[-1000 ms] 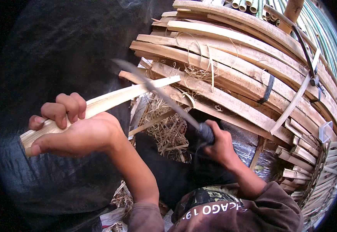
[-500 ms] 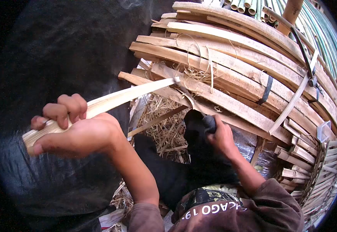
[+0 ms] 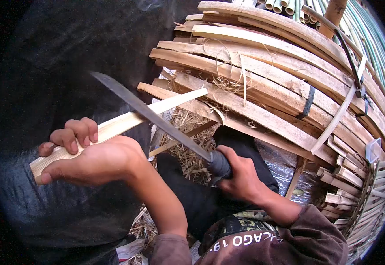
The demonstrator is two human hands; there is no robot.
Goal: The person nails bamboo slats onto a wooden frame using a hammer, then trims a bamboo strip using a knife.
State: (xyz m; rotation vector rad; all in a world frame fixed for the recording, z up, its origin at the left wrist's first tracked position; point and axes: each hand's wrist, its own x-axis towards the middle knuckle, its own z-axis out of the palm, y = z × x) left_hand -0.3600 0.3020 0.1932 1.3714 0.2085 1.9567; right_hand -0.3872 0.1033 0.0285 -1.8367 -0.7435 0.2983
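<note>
My left hand (image 3: 88,154) is wrapped around the thick near end of a pale wooden strip (image 3: 121,124), which slants up to the right. The strip's narrow far end lies over the stacked wood. In my right hand (image 3: 242,174) is a machete (image 3: 168,128), gripped by its dark wrapped handle. Its long blade points up and to the left and crosses the strip near the middle. Whether the edge touches the wood I cannot tell.
A stack of long wooden slats (image 3: 254,66) spreads across the upper right. Shavings (image 3: 192,132) lie below the strip. Black sheeting (image 3: 69,53) covers the left. Short split pieces (image 3: 340,176), a clear plastic container (image 3: 373,150) and bamboo poles (image 3: 377,48) are at the right.
My right hand has moved up and left, swinging the machete blade from the strip's far tip back over its middle. The left hand keeps its hold on the strip, nearly unmoved.
</note>
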